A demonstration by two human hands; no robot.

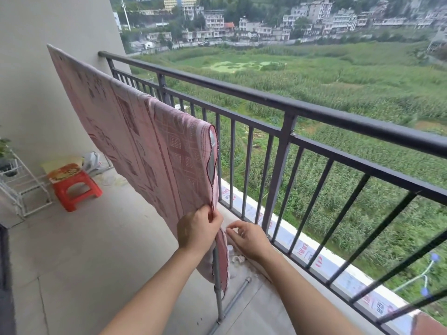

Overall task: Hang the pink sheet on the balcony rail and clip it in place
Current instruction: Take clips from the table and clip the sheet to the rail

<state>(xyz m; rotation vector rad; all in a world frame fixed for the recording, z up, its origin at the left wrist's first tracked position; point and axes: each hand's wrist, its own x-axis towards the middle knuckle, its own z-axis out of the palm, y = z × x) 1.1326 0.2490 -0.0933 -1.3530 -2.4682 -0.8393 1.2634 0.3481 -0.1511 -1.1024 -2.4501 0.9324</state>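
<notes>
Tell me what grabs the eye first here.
A large pink sheet hangs over a grey rack on the left, its near edge pinched by the left hand, right hand beside it. The dark balcony rail runs diagonally across, green fields beyond; a red stool stands far left.

I note a red stool (77,189) up-left of the fingers (211,220), a white rack (21,184) farther left; green field (338,88) and hillside buildings (266,27) lie well beyond them.

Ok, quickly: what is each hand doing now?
Left hand: pinches the sheet edge.
Right hand: open, fingers loosely curled, holds nothing.
</notes>
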